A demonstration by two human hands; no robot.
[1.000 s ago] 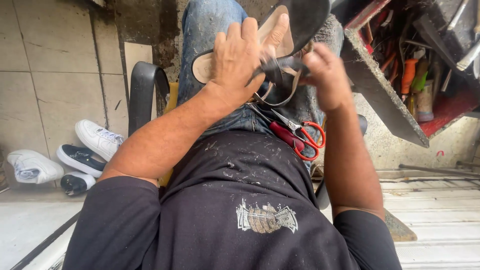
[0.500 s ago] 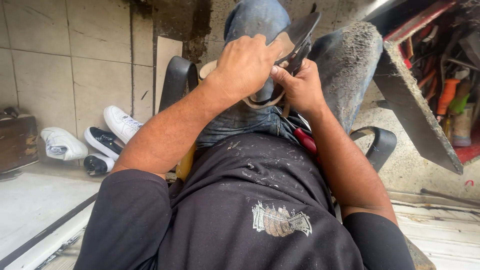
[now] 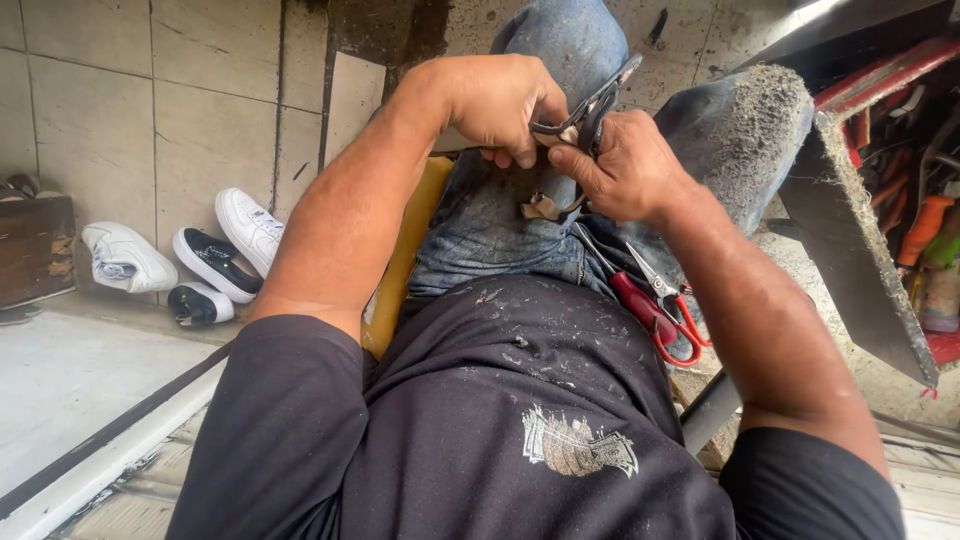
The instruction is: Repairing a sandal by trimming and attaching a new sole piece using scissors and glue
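Over my lap, my left hand (image 3: 500,100) and right hand (image 3: 620,165) both close tightly on a dark leather sandal (image 3: 590,105). Red-handled scissors (image 3: 655,300) lie on my right thigh; white sneakers (image 3: 125,258) sit on the floor's left edge.

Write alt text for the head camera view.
Seen from above, a seated person's left hand and right hand grip a dark strappy sandal over jeans-clad knees. Red-handled scissors rest on the lap; white and black sneakers lie on the tiled floor.

Soft even daylight, sharp focus, wide-angle stretch at edges.
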